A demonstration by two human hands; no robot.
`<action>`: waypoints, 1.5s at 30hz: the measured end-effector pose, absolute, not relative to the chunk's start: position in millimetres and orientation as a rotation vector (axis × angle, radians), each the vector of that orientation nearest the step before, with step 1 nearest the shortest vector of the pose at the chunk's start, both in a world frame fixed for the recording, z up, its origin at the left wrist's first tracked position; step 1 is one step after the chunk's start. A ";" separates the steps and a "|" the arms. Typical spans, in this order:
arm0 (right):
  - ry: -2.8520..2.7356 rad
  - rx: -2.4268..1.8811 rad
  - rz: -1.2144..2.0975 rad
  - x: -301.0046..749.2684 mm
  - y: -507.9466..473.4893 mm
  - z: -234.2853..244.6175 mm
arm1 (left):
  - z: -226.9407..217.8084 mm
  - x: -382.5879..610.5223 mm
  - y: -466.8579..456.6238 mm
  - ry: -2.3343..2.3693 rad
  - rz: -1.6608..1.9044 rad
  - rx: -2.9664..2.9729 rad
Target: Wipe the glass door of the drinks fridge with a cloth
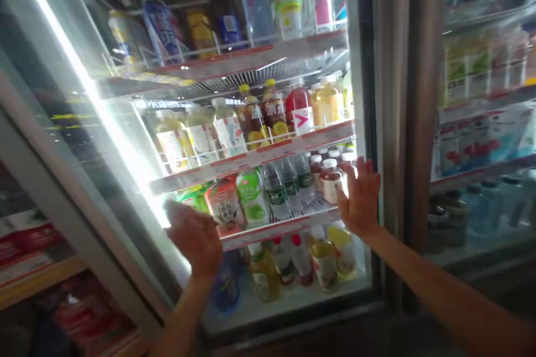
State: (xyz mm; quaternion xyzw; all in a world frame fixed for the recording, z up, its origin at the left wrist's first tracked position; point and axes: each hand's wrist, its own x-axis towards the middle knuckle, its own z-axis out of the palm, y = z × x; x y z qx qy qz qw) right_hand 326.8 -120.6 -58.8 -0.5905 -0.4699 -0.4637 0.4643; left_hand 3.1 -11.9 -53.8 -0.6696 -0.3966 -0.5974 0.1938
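Observation:
A lit drinks fridge fills the middle of the head view. My right hand (360,195) is raised at its right side, fingers spread and nothing in it, in front of the small dark-red bottles with white caps (330,178). My left hand (195,242) is up at the lower left, blurred, its fingers loosely stretched out and holding nothing I can see. Nearest to it are a red drink pack (226,206) and a green-and-white carton (252,198). Clear water bottles (274,192) stand between the two hands. Whether either hand touches anything, I cannot tell.
Shelf fronts (259,156) carry red-edged price strips. Tea and juice bottles (253,114) fill the middle shelf; more bottles (262,273) stand at the bottom. A metal door post (412,122) borders the right, with another stocked fridge beyond. At left stands a wooden-edged shelf (42,281).

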 end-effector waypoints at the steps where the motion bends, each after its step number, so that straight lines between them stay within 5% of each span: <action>1: -1.148 -1.450 -1.148 327.1 -121.4 -58.8 | -61.2 16.8 -14.5 -0.951 -1.537 -1.982; 5: -1.200 -1.480 -1.158 333.6 -126.1 -60.0 | -58.5 20.8 -10.9 -0.439 -1.095 -2.031; 11: -1.223 -1.503 -1.157 329.8 -128.4 -59.2 | -22.2 -2.8 -5.8 -0.930 -1.618 -1.594; 18: -1.280 -1.480 -1.179 337.3 -137.4 -56.2 | -25.3 51.0 -22.1 -0.239 -0.969 -1.995; 24: -1.315 -1.463 -1.119 332.5 -139.2 -58.5 | 31.8 20.3 -7.2 -0.847 -1.600 -1.592; 30: -1.360 -1.443 -1.102 335.5 -144.5 -58.2 | 21.9 91.1 -32.9 -0.135 -0.883 -1.973; 35: -1.433 -1.414 -1.041 336.3 -151.8 -60.3 | 61.9 93.5 -24.6 -0.601 -1.493 -1.764; 41: -1.424 -1.302 -0.930 297.9 -165.4 -71.7 | 56.3 133.7 -48.9 -0.120 -1.196 -2.411; 45: -1.464 -1.132 -0.710 270.1 -181.5 -56.7 | 88.8 157.3 -76.3 -0.397 -2.363 -2.936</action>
